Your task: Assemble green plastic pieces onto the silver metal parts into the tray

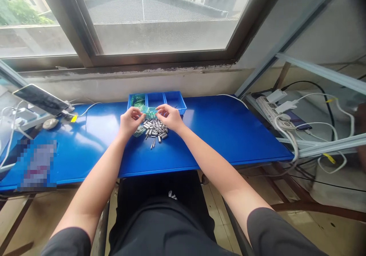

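Over a blue table [217,138], left hand [130,121] and right hand [170,117] pinch a green packet [150,112] between them.

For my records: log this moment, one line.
left hand: holds green plastic; right hand: holds its other end; metal parts: on blue table; tray: behind parts

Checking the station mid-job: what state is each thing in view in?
Left hand: fingers closed on the green piece.
Right hand: fingers closed on the same piece.
Green piece: held between both hands; contents unclear.
Metal parts: loose, heaped on the table.
Blue tray: open-topped, green pieces in its left compartment.
Phone-like device: propped at a tilt, screen dark.
Power strip: plugs inserted.
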`<action>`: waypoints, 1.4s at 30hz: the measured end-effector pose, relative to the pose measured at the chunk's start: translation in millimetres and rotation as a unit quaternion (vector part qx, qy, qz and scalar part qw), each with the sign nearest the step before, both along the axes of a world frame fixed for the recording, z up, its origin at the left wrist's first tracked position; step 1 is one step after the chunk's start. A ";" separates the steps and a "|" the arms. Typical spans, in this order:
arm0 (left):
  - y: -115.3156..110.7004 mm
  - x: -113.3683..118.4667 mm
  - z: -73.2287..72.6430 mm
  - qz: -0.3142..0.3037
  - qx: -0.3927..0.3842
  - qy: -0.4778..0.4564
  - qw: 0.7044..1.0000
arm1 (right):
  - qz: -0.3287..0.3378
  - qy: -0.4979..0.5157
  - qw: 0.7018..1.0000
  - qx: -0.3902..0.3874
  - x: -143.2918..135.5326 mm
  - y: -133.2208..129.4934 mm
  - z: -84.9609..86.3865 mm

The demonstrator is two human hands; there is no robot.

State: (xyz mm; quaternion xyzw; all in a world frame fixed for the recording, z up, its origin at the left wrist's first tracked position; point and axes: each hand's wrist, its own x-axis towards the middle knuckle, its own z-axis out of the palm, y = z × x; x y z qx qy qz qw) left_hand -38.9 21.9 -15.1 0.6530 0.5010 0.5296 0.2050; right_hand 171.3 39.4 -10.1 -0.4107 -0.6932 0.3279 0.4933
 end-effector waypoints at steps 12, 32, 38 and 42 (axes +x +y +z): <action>-1.7 1.1 4.8 -0.014 0.009 0.006 1.000 | 0.000 0.008 1.000 -0.007 2.6 6.6 -3.0; 0.3 -0.3 10.1 -0.037 0.001 -0.090 0.995 | 0.042 -0.022 0.998 0.033 -0.1 13.3 9.4; -3.5 10.1 9.8 -0.085 -0.053 -0.117 0.988 | 0.026 0.051 0.998 -0.009 7.3 14.3 -10.0; -6.0 11.5 10.4 -0.082 -0.073 -0.125 0.986 | 0.037 0.085 0.996 -0.018 6.4 12.6 -19.5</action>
